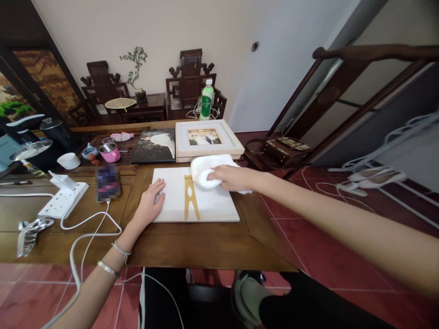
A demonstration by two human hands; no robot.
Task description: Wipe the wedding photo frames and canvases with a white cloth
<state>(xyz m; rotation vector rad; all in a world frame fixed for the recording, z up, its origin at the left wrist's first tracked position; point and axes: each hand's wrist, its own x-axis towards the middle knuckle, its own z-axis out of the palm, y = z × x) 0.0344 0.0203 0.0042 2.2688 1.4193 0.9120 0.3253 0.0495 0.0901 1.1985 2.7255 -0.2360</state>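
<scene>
A white board lies flat on the wooden table in front of me, with a tan, two-legged flat shape on its left half; I cannot tell if that shape is painted on or laid on top. My left hand rests on the board's left edge, fingers stretched out and holding nothing. Bunched in my right hand is a white cloth, which lies over the board's upper right part and hangs past its right side. My fingers are closed on the cloth.
Behind the board stand a white framed picture, a dark picture with a white shape and a green bottle. To the left are a pink cup, a power strip with trailing cables and a blurred-out phone-like object. A chair stands right.
</scene>
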